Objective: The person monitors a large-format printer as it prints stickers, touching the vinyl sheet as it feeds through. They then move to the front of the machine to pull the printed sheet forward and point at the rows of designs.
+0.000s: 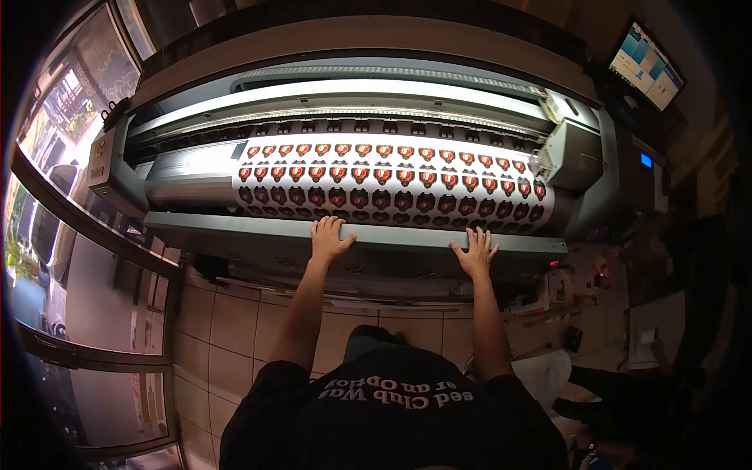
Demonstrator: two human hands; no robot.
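A wide-format printer (196, 176) stretches across the view in front of me. Over its bed lies a white printed sheet (395, 160) with rows of red and black badge-like designs. My left hand (330, 238) rests on the grey front rail (407, 236), fingers spread over its top edge below the sheet. Farther right, my right hand (475, 254) lies on the same rail, also with fingers apart. Neither hand holds anything. At the right end of the bed sits the print carriage (576, 155), close to the sheet's edge.
A lit monitor (647, 64) stands at the far right, above a small blue display (646, 160). Glass doors (102, 298) line the left side. Tiled floor (235, 321) shows below the printer. Another person's dark-clothed figure (619, 399) is at the lower right.
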